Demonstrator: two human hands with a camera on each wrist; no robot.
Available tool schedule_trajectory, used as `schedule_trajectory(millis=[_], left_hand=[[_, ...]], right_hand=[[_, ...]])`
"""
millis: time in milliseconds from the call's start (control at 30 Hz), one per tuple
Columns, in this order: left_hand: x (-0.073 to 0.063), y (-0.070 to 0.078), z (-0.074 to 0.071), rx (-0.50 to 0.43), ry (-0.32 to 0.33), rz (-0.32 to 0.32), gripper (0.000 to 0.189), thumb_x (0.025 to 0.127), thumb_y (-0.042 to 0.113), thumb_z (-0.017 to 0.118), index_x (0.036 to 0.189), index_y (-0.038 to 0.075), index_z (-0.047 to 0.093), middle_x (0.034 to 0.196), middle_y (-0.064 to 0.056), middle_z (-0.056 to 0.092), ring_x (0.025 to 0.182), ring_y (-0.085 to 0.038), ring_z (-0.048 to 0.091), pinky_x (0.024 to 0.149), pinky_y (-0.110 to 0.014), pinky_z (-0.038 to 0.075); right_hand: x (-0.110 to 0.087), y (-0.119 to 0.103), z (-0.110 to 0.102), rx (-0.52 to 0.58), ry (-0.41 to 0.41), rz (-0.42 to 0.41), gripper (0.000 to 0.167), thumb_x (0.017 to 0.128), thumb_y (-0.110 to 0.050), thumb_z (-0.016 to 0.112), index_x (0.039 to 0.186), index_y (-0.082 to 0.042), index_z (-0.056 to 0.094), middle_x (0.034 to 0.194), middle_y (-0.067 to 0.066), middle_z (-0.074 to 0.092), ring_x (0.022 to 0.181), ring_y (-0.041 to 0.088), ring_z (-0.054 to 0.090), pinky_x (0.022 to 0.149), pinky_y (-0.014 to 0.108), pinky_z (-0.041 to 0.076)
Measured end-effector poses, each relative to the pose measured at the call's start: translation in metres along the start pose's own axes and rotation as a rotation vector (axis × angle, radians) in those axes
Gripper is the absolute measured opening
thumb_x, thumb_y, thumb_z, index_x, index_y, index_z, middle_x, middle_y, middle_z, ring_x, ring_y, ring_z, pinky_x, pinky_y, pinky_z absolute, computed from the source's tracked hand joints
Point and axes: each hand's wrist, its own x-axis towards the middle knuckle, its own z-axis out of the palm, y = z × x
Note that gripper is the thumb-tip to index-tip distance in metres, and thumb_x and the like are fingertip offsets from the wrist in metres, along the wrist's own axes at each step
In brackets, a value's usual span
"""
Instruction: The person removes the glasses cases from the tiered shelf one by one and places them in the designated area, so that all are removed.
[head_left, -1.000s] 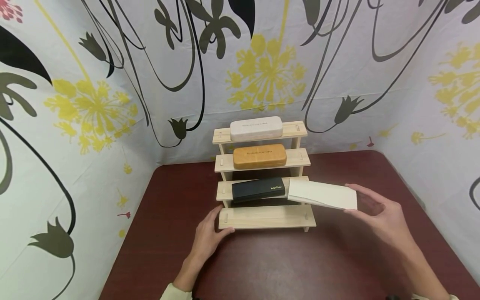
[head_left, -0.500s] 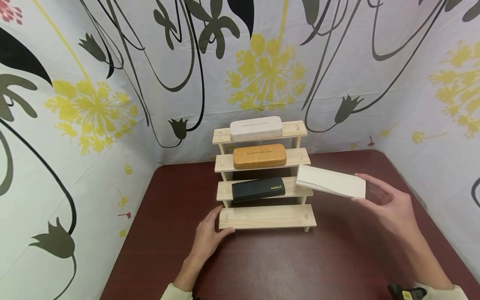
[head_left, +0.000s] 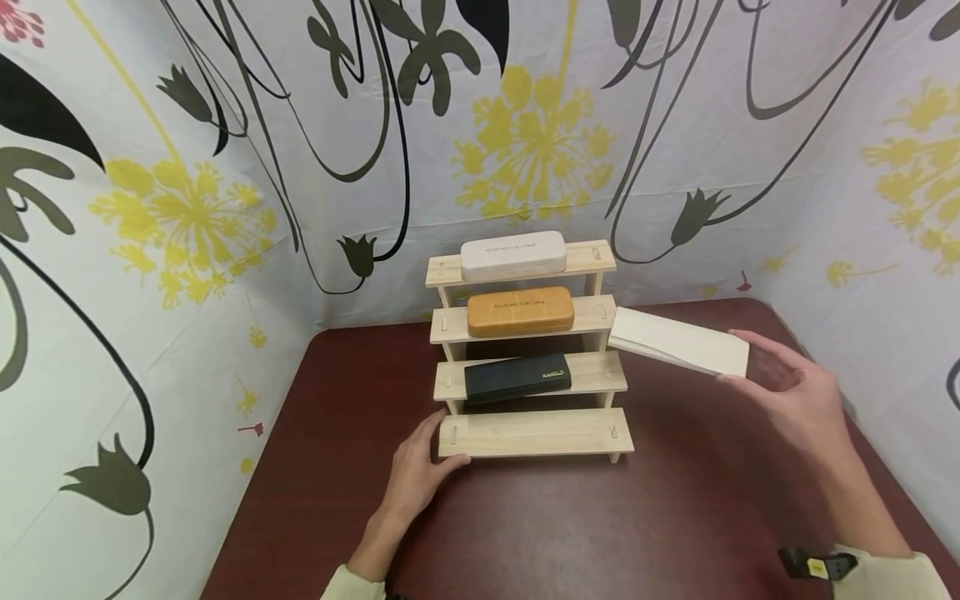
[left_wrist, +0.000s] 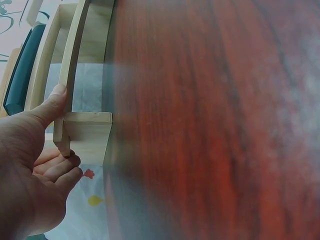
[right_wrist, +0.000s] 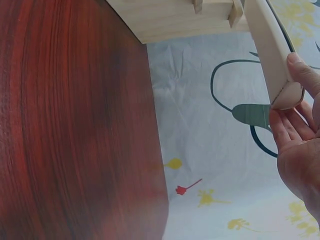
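My right hand (head_left: 802,392) pinches the right end of a cream glasses case (head_left: 678,342), which is held up right of the rack. In the right wrist view the case (right_wrist: 272,55) runs away from the thumb, with fingers beneath. A four-step wooden rack (head_left: 592,433) stands on the table. My left hand (head_left: 416,467) grips the left end of its lowest step; in the left wrist view the thumb (left_wrist: 52,105) lies on the board. On the upper steps sit a white glasses case (head_left: 513,257), an orange-tan one (head_left: 520,312) and a black one (head_left: 517,379).
The dark red wooden table (head_left: 540,525) extends in front of the rack and to both sides. White cloth (head_left: 420,167) printed with flowers and vines hangs behind it and at both sides. A black strap device (head_left: 817,565) is on my right wrist.
My right hand has moved up and to the right with the cream glasses case, away from the black one's step. My left hand stays on the rack.
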Motion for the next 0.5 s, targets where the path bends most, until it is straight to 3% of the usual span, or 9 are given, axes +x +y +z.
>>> schedule_trajectory(millis=[333,500], left_hand=[[0.0,0.0,-0.001,-0.006,0.0,0.003,0.088,0.08,0.033,0.096,0.153,0.004,0.055,0.151,-0.016,0.059,0.137,-0.034,0.058,0.107,-0.055,0.05],[0.0,0.0,-0.001,-0.011,-0.002,-0.005,0.088,0.08,0.032,0.096,0.154,0.005,0.055,0.152,-0.015,0.059,0.138,-0.034,0.058,0.108,-0.054,0.05]], right_hand=[[0.007,0.009,-0.003,0.007,0.011,0.033,0.067,0.084,0.008,0.087,0.146,-0.003,0.065,0.142,0.001,0.069,0.122,-0.004,0.065,0.088,0.011,0.053],[0.013,0.017,-0.005,0.028,0.034,0.044,0.066,0.084,0.01,0.086,0.145,0.0,0.064,0.138,-0.005,0.07,0.12,-0.005,0.065,0.089,0.009,0.052]])
